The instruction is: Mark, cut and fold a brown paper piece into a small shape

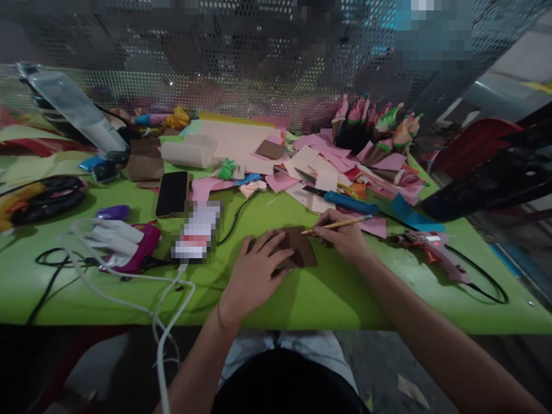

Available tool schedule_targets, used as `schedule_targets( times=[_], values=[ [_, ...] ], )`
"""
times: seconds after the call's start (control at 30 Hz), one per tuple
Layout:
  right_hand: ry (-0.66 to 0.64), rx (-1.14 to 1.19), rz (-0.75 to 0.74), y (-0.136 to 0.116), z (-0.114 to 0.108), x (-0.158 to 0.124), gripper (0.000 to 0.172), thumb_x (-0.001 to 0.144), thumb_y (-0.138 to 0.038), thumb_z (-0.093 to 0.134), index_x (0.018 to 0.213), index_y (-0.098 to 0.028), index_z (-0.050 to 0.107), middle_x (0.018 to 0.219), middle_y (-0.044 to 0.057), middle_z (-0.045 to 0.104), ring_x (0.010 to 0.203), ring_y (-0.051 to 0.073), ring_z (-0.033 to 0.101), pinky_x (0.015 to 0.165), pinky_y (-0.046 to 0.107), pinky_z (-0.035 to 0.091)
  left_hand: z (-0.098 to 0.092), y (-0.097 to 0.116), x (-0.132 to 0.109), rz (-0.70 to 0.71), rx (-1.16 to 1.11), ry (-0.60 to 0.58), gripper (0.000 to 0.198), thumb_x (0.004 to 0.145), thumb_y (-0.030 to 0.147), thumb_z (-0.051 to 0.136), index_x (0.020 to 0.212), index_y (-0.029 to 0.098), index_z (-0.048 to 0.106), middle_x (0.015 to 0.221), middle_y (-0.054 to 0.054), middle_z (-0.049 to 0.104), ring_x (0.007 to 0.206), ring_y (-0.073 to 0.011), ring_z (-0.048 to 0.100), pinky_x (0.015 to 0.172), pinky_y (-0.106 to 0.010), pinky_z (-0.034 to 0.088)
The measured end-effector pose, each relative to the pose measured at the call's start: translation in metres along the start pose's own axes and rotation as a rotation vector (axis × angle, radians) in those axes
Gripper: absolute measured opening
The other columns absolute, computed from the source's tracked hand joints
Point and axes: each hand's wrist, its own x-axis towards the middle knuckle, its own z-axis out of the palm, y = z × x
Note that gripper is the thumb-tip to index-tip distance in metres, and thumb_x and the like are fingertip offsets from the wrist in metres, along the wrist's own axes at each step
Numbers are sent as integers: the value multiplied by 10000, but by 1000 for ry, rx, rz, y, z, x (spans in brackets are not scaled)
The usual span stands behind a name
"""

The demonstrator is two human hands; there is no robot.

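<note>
Two bare hands: left hand [254,273], right hand [345,238]. Bare forearms as far as visible, the left to the near edge, the right to the near right corner. Thin band [220,318] around the left wrist, faint, narrow as a thread; colour and material not discernible. Near centre: dark top [288,388], black or close to it, plain, rounded outline. Just beyond it, pale grey legwear [313,348], two legs with a dark gap between; shorts or trousers not distinguishable.
</note>
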Motion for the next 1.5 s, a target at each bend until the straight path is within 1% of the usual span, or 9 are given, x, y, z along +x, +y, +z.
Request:
schedule_targets(
  times=[0.3,0.57,0.73,0.97,1.03,1.17,1.2,1.27,1.5],
  values=[
    [-74,90,105,-6,-2,-8,197,627,-337,709,639,-204,564,534,-20,602,457,100,486,426,223,378,-2,1,1,1,-4,-1,332,945,328,551,1267,293,624,1529,-41,475,1435,-273,390,1158,-575,300],
    [-215,69,191,-14,-6,-14,180,600,-323,681,614,-201,549,506,-33,562,424,85,434,401,217,312,-4,2,1,-23,-14,-28,354,956,358,530,1300,310,603,1538,-21,465,1441,-272,380,1166,-585,280],
    [-278,57,180,-19,-7,-17,141,587,-294,652,588,-199,547,486,-45,509,451,87,411,418,221,284,-3,1,-1,-21,-9,-21,347,955,340,531,1293,315,606,1543,-12,457,1448,-261,370,1172,-569,276],
    [-315,69,164,-19,-9,-18,129,585,-266,672,584,-191,567,500,-39,521,474,92,428,434,225,304,-2,1,0,-9,-11,-13,343,950,331,537,1284,308,610,1546,-15,454,1448,-267,368,1167,-580,276],
    [-273,126,155,-14,-9,-15,146,605,-277,694,608,-194,574,514,-37,533,463,91,433,427,226,322,-1,1,0,-2,-10,-4,349,953,342,532,1292,310,607,1537,-25,465,1444,-269,375,1164,-580,277],
    [-26,240,66,-2,-7,-2,188,644,-317,736,686,-209,589,605,-25,586,516,109,516,466,235,417,0,0,0,3,4,-1,347,945,352,549,1283,311,614,1538,-30,465,1435,-272,388,1152,-581,296],
    [10,239,43,0,-6,1,196,653,-323,744,701,-211,591,622,-23,596,530,110,529,482,237,436,1,0,0,4,9,3,349,942,349,554,1284,315,613,1539,-27,462,1433,-273,391,1149,-582,301],
    [31,202,23,4,-3,5,211,672,-342,753,717,-213,592,641,-21,612,536,109,540,498,239,455,2,-1,0,11,20,17,359,940,344,557,1296,326,604,1539,-21,464,1427,-273,398,1145,-583,308],
    [22,49,-1,8,2,5,269,699,-422,750,720,-216,579,631,-23,612,526,117,551,498,249,461,4,-2,-1,27,30,33,378,943,347,551,1320,341,584,1542,-13,459,1425,-273,399,1137,-586,326]
  ],
)
